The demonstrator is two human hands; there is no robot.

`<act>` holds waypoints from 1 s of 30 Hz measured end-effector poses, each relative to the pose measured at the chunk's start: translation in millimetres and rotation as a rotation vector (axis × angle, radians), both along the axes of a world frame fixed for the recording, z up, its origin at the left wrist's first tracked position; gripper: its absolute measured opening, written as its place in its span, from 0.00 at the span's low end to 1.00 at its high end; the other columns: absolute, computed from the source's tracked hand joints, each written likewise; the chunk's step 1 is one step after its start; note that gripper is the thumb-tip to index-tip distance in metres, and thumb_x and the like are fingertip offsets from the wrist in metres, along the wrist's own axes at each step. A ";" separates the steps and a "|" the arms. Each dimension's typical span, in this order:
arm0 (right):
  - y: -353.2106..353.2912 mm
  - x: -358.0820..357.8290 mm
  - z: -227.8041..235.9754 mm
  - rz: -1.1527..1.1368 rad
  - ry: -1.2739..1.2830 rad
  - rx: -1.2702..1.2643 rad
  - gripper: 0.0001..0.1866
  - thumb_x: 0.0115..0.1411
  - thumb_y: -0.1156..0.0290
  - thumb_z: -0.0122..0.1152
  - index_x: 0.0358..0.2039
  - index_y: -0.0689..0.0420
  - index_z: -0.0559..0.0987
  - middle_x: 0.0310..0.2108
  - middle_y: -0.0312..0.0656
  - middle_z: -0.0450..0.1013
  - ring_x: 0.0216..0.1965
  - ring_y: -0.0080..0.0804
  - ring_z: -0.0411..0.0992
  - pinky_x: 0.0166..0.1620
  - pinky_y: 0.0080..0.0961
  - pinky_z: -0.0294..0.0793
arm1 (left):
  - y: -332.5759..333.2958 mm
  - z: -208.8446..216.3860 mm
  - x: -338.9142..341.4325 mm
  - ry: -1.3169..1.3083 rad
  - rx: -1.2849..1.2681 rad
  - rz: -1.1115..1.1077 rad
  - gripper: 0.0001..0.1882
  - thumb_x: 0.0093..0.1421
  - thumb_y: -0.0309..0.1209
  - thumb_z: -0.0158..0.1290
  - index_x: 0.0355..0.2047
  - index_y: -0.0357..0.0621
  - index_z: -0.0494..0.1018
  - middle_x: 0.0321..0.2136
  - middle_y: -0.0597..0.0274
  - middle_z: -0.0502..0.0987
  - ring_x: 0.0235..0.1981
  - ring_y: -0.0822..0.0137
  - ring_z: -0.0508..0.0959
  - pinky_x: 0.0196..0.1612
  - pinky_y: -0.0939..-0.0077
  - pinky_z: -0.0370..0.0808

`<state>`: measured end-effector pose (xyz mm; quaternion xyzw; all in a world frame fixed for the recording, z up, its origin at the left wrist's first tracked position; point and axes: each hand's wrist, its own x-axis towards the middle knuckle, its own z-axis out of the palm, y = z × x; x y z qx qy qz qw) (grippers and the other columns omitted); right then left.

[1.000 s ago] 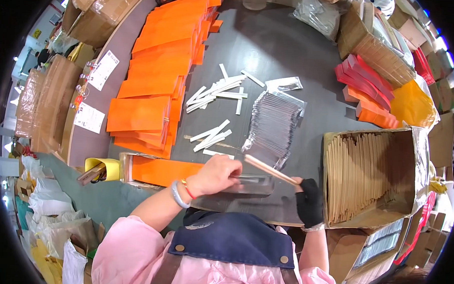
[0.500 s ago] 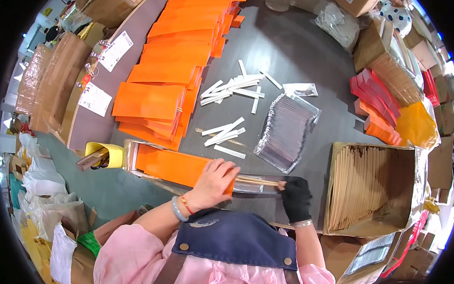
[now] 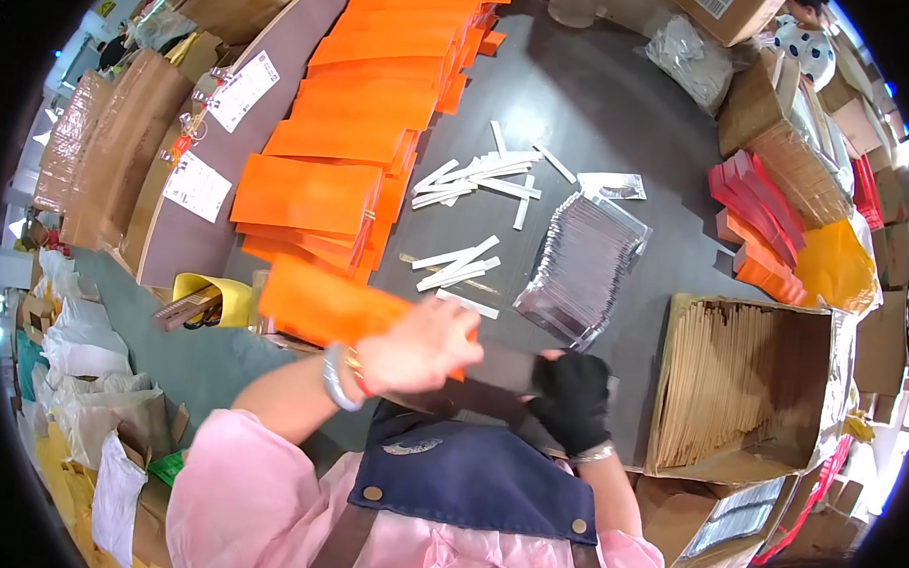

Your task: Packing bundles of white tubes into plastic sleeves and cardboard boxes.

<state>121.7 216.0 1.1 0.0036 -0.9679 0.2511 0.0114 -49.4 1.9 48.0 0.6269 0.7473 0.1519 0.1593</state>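
My left hand (image 3: 417, 355), blurred by motion, grips the right end of an orange paper sleeve (image 3: 324, 301) in front of me. The sleeve is lifted and tilted, its left end near the yellow cup. In a black fingerless glove, my right hand (image 3: 574, 400) is bent to the right of it, by the table's near edge. Its fingertips are smeared, so what lies in them, if anything, does not show. A long fan of orange sleeves (image 3: 302, 194) overlaps along the table's left side, beyond my left hand. Thin wooden sticks (image 3: 721, 378) fill a cardboard box right of my right hand.
White paper strips (image 3: 478, 175) lie scattered mid-table beside a stack of clear-wrapped flat packets (image 3: 585, 264). A yellow cup (image 3: 224, 301) stands at the left edge. Red and orange bundles (image 3: 757, 209) and a cardboard box (image 3: 785, 130) sit at the right.
My left hand has raised the orange sleeve and tilted it. My right hand has shifted slightly left and nearer me. The wooden sticks between the hands no longer show.
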 end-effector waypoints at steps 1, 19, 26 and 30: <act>8.3 4.9 6.4 -0.124 0.027 -0.002 0.34 0.37 0.54 0.76 0.45 0.53 0.74 0.39 0.41 0.73 0.45 0.44 0.71 0.48 0.43 0.65 | -9.7 3.1 -20.3 0.060 0.048 0.032 0.06 0.42 0.28 0.57 0.23 0.48 0.73 0.32 0.56 0.70 0.37 0.54 0.71 0.37 0.60 0.70; -4.6 -2.0 17.6 -0.017 -0.155 0.036 0.34 0.42 0.49 0.72 0.47 0.54 0.74 0.43 0.41 0.72 0.46 0.42 0.69 0.54 0.44 0.60 | -41.9 -80.5 41.9 -0.129 0.098 0.934 0.51 0.40 0.52 0.70 0.59 0.35 0.65 0.62 0.47 0.60 0.66 0.42 0.53 0.67 0.44 0.44; -48.8 -38.2 -16.7 0.055 0.087 -0.121 0.35 0.43 0.50 0.73 0.48 0.54 0.75 0.43 0.42 0.73 0.48 0.43 0.69 0.54 0.43 0.61 | -26.5 -80.3 21.9 -0.114 0.194 0.773 0.33 0.46 0.41 0.68 0.51 0.43 0.73 0.54 0.53 0.69 0.58 0.48 0.63 0.62 0.52 0.54; 19.6 0.1 -2.0 -0.365 0.159 -0.001 0.24 0.46 0.70 0.73 0.45 0.54 0.77 0.45 0.44 0.73 0.49 0.46 0.70 0.52 0.40 0.67 | -1.3 -84.8 -10.9 0.129 0.169 0.633 0.10 0.47 0.29 0.64 0.32 0.48 0.78 0.36 0.65 0.74 0.41 0.58 0.71 0.46 0.61 0.64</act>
